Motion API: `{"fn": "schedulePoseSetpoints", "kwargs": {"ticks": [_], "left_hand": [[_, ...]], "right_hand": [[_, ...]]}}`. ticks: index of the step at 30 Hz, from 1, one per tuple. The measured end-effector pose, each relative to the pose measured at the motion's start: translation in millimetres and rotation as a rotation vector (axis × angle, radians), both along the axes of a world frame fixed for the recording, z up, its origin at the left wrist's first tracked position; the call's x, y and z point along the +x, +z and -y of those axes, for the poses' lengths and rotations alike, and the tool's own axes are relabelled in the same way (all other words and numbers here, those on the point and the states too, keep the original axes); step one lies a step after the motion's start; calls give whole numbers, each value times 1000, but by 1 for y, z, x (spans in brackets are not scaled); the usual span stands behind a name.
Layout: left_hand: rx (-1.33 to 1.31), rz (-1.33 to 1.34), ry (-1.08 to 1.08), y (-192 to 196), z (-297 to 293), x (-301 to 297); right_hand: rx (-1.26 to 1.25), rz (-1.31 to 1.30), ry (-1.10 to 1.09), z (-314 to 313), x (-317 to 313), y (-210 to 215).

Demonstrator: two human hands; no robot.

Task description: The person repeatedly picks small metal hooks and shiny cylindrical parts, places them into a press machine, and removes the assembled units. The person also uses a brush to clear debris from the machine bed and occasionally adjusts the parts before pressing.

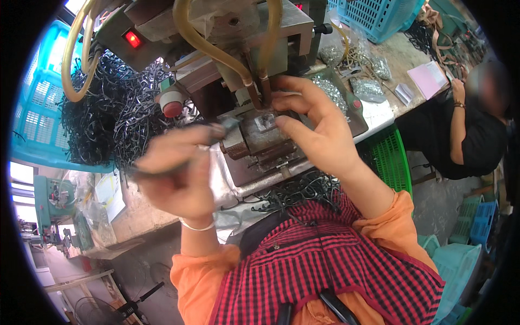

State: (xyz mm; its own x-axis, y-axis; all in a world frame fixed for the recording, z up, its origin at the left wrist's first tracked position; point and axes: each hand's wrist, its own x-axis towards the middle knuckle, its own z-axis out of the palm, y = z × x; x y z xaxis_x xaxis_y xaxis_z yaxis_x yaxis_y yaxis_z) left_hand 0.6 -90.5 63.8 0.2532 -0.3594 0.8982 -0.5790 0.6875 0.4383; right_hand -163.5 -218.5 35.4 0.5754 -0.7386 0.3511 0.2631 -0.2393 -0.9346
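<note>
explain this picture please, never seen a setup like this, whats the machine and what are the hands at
This one picture comes from a head-worn fisheye camera looking down, so straight edges bend. The wearer's bare right hand is at the metal block of a bench machine with yellowish hoses and a lit red switch; whether it grips anything is unclear. The left hand is blurred; it seems to hold something dark, but I can't tell what. A heap of thin, dark, curved pieces lies left of the machine, and small shiny parts lie beyond the right hand.
</note>
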Motion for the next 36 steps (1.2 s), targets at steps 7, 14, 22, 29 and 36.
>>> {"fn": "schedulePoseSetpoints", "kwargs": {"ticks": [7, 14, 22, 29, 36], "left_hand": [[134, 711, 116, -21, 19, -23], [165, 751, 34, -13, 21, -22], [211, 539, 186, -43, -9, -35], [440, 196, 1091, -53, -71, 74], [1041, 638, 1128, -159, -79, 164]], "right_hand": [[-750, -812, -572, 85, -43, -91], [-785, -626, -610, 92, -51, -110], [-691, -429, -642, 78, -38, -98], [-515, -348, -599, 75, -54, -88], [-320, -345, -580, 82, -37, -96]]}}
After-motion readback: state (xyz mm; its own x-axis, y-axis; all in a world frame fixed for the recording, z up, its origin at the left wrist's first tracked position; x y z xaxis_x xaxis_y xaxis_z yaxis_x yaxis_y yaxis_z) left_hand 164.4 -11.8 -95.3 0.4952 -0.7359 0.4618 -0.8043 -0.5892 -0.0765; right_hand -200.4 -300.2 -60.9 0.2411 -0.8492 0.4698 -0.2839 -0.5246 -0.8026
